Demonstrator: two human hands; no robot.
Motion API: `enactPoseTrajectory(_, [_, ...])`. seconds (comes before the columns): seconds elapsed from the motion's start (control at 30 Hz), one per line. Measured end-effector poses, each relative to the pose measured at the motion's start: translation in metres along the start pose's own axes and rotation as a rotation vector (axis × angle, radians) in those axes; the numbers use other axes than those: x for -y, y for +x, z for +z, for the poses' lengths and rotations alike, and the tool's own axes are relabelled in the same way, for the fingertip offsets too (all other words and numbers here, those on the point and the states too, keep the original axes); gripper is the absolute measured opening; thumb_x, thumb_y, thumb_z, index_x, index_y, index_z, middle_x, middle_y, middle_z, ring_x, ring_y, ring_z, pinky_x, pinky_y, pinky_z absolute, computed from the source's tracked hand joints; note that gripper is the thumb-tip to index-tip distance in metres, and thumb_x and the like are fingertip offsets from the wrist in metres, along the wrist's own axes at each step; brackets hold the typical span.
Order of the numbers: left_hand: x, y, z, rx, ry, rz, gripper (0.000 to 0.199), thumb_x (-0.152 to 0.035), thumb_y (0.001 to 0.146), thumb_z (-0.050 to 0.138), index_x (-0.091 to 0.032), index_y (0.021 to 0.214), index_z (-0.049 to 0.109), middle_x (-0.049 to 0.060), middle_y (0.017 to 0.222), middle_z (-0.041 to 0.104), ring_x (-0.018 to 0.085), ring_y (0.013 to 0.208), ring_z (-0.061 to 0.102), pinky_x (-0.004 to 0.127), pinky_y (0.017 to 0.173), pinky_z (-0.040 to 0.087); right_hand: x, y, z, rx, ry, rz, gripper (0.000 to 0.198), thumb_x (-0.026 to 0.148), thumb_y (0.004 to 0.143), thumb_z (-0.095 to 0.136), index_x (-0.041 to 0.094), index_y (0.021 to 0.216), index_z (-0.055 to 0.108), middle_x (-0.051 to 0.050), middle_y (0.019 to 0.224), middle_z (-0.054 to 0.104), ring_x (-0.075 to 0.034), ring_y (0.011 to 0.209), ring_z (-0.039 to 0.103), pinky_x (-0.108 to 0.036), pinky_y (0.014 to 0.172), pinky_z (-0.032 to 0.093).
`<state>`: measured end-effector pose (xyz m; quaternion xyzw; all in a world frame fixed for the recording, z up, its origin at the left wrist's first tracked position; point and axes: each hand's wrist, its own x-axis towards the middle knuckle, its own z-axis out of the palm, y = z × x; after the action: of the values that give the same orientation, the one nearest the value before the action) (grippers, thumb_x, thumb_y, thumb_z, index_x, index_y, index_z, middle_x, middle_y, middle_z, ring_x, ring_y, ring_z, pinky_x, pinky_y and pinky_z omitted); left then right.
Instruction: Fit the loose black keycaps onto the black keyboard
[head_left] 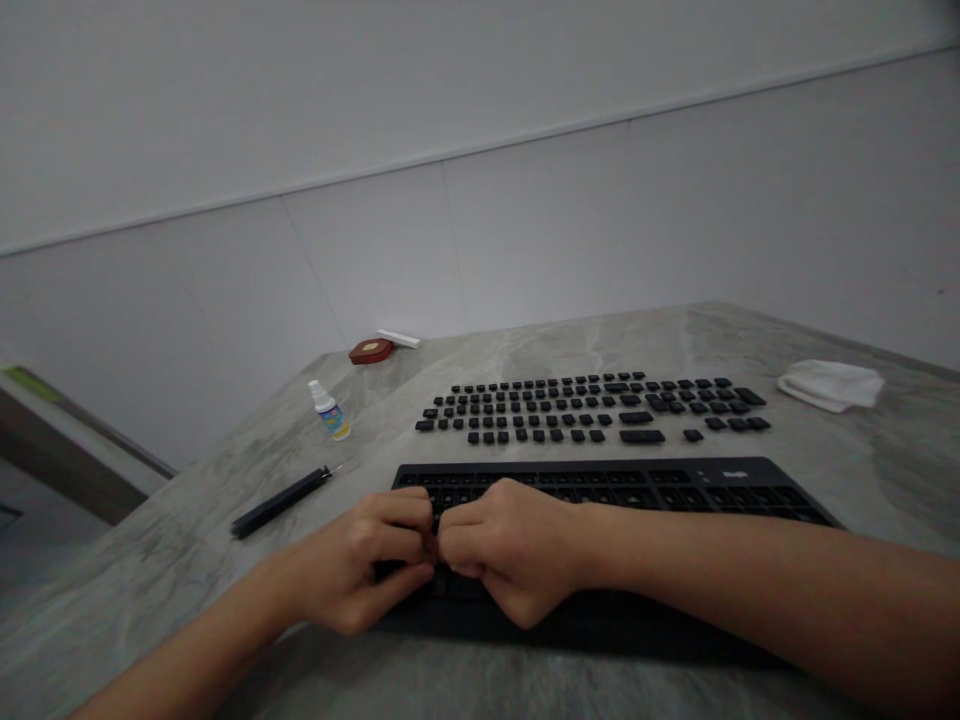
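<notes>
Finding keyboard lying on table beneath both hands. Losing its left part behind left hand and right hand, and much of its lower right half under right forearm. Seeing clearly only its far band: black plastic frame, dark square recesses. Failing to read pale lettering at its upper right, owing to blur.

Noting fingers of both hands curled and brought together over the left part of keyboard. Being unable to tell whether pinching something small or only pressing, owing to knuckles blocking the view. Losing both forearms at the frame's edge.

Recording loose caps set out in rows just behind keyboard: small, black, mostly squarish, a few long. Not making out any legends.

Locating tool near left hand: slim black handle, thin metal tip fading into the grey. Noting bottle standing beyond, white, with blue and yellow label too small to read.

Listing reddish-brown box with rounded corners near wall, and flat white strip beside it; not telling whether touching or apart. Observing white cloth, possibly paper, softly folded at far right. Noting table grey and veined like marble
</notes>
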<state>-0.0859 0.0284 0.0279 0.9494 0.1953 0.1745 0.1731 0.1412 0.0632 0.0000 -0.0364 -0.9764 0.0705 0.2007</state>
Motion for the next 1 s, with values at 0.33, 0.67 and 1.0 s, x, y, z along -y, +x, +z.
enactPoseTrajectory(0.33, [0.0011, -0.0007, -0.0005, 0.022, -0.043, -0.032, 0.02, -0.014, 0.097, 0.05, -0.016, 0.084, 0.065, 0.012, 0.091, 0.065, 0.025, 0.088, 0.063, 0.035, 0.079, 0.053, 0.0011, -0.0037, 0.0082, -0.263, -0.08, 0.007, 0.017, 0.013, 0.076, 0.046, 0.018, 0.092, 0.048, -0.012, 0.11, 0.06, -0.015, 0.071, 0.052, -0.025, 0.046, 0.027])
enactPoseTrajectory(0.67, [0.0035, -0.0005, -0.0022, 0.054, -0.039, -0.049, 0.027, -0.021, 0.099, 0.047, -0.016, 0.085, 0.068, 0.009, 0.079, 0.062, 0.021, 0.073, 0.059, 0.031, 0.066, 0.047, 0.0026, 0.0012, 0.0051, 0.061, -0.024, 0.052, 0.024, 0.011, 0.071, 0.056, 0.02, 0.093, 0.05, 0.001, 0.083, 0.062, -0.014, 0.062, 0.048, -0.026, 0.047, 0.023])
enactPoseTrajectory(1.0, [0.0019, 0.0007, -0.0009, 0.048, -0.015, -0.034, 0.029, -0.019, 0.099, 0.047, -0.017, 0.073, 0.059, 0.008, 0.076, 0.06, 0.021, 0.072, 0.057, 0.032, 0.066, 0.047, 0.0066, 0.001, 0.0001, 0.053, -0.083, 0.023, 0.012, 0.012, 0.068, 0.058, 0.017, 0.079, 0.055, 0.0, 0.074, 0.06, -0.013, 0.06, 0.048, -0.026, 0.043, 0.021])
